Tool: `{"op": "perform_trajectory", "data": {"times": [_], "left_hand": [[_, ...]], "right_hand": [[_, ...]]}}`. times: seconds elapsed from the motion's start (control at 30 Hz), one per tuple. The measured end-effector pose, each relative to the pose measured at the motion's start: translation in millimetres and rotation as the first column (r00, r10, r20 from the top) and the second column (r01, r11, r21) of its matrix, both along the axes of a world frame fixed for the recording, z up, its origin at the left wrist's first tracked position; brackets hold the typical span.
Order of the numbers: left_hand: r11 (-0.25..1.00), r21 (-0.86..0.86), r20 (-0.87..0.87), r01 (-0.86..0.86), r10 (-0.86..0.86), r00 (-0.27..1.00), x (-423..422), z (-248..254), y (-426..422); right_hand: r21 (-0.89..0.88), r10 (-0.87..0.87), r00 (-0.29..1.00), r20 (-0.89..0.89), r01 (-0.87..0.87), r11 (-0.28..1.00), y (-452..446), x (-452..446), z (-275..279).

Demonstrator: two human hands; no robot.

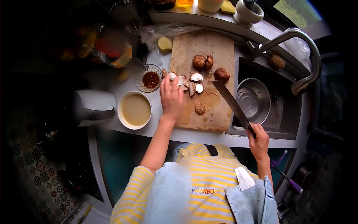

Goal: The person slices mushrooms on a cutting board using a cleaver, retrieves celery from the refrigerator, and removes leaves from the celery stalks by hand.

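My right hand (258,140) grips the handle of a kitchen knife (234,104), its dark blade slanting up and left over the right side of the wooden cutting board (186,119). At the board's left edge, my left hand (172,99) reaches out with fingers extended and slightly apart, by some cut mushroom pieces (182,81); whether it touches them I cannot tell. Just right of those lie white-fleshed mushroom pieces (196,77). Brown mushrooms (199,62) sit farther back, one mushroom (222,74) near the knife tip. A patterned mushroom cap (200,108) lies nearer me.
Left of the board stand a glass bowl of dark sauce (150,79), a bowl of cloudy liquid (134,110) and a white kettle-like vessel (95,106). A cut pale fruit or vegetable (165,43) lies behind. The sink at right holds a metal basin (253,100) under a curved faucet (317,56).
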State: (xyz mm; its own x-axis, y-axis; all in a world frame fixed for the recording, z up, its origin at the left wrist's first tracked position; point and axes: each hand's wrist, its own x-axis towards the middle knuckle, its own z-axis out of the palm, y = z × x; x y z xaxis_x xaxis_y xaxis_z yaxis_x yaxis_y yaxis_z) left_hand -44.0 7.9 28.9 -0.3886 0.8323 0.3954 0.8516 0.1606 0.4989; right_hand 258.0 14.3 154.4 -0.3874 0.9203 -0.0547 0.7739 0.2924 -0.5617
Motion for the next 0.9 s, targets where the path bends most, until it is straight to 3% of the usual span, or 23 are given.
{"op": "perform_trajectory", "data": {"times": [0.1, 0.23, 0.4, 0.53, 0.63, 0.7, 0.77, 0.83, 0.9], "left_hand": [[0.995, -0.088, -0.079, -0.053, 0.046, 0.996, -33, -8, 2], [0.943, -0.333, -0.434, -0.023, -0.131, 0.891, -54, 10, 31], [0.640, -0.768, -0.364, -0.007, -0.427, 0.828, -69, 14, 68], [0.727, -0.678, -0.347, 0.112, -0.450, 0.823, -69, 25, 68], [0.766, -0.555, -0.064, 0.324, -0.428, 0.901, -51, 39, 63], [0.761, -0.309, 0.115, 0.571, -0.566, 0.817, -42, 28, 51], [0.791, -0.098, 0.400, 0.603, -0.524, 0.752, -21, 31, 42], [0.762, -0.052, 0.227, 0.645, -0.620, 0.751, -9, 32, 36], [0.717, -0.099, 0.213, 0.690, -0.662, 0.718, 5, 33, 33]], "right_hand": [[0.036, 0.037, 0.997, -0.063, -0.035, 0.999, -3, -3, -10], [0.026, 0.057, 0.998, -0.019, -0.057, 0.998, -6, -9, -8], [0.309, 0.261, 0.934, 0.243, -0.329, 0.892, 3, -3, -8], [0.370, 0.314, 0.893, 0.321, -0.424, 0.826, 9, -1, -20], [0.374, 0.332, 0.875, 0.352, -0.456, 0.808, 18, -4, -21], [0.396, 0.352, 0.857, 0.376, -0.492, 0.775, 25, -5, -24], [0.425, 0.368, 0.841, 0.397, -0.524, 0.738, 33, -8, -23], [0.447, 0.372, 0.808, 0.457, -0.570, 0.689, 41, -10, -29], [0.460, 0.381, 0.775, 0.504, -0.614, 0.642, 47, -19, -29]]}}
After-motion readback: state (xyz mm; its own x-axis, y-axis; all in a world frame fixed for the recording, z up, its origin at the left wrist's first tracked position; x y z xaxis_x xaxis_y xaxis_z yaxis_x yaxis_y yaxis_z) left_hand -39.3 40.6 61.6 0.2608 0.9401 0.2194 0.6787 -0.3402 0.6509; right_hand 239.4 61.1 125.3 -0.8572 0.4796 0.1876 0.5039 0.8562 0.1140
